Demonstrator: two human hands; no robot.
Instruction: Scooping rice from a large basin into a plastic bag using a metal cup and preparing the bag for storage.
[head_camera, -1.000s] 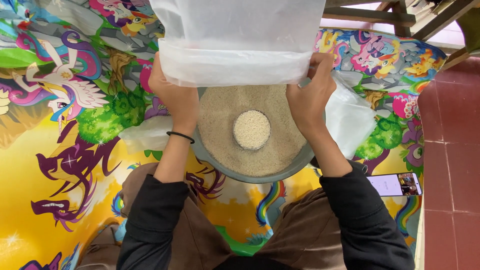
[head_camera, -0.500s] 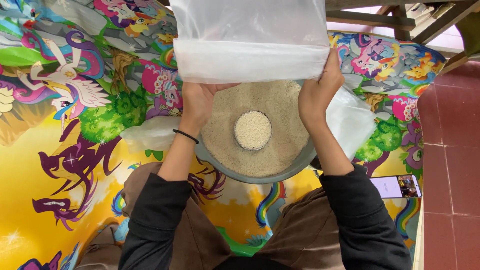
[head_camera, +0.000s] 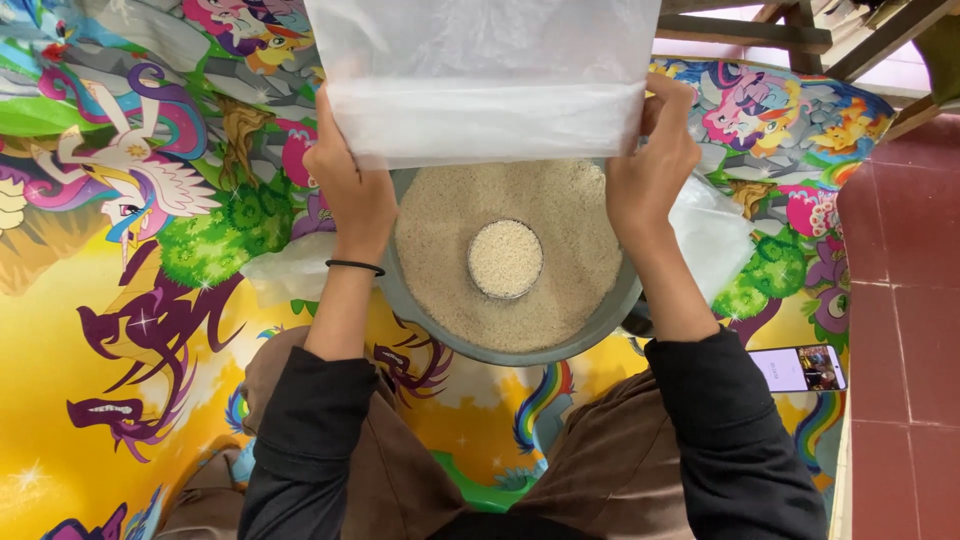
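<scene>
I hold a clear plastic bag (head_camera: 480, 80) up in front of me by its folded lower edge. My left hand (head_camera: 352, 190) grips the bag's left side and my right hand (head_camera: 650, 165) grips its right side. Under the bag sits a grey round basin (head_camera: 420, 320) filled with white rice grains (head_camera: 560, 250). A small round cup (head_camera: 505, 258), also full of rice, rests in the middle of the basin. A black band circles my left wrist.
A bright cartoon-print mat (head_camera: 120, 300) covers the floor around the basin. More clear plastic bags (head_camera: 715, 235) lie to the basin's right and left. A phone (head_camera: 797, 368) lies on the mat by my right elbow. Red floor tiles (head_camera: 900, 330) and wooden furniture legs are at right.
The bag and both hands have shifted slightly to the right and a little lower over the basin. Basin and cup stay in place.
</scene>
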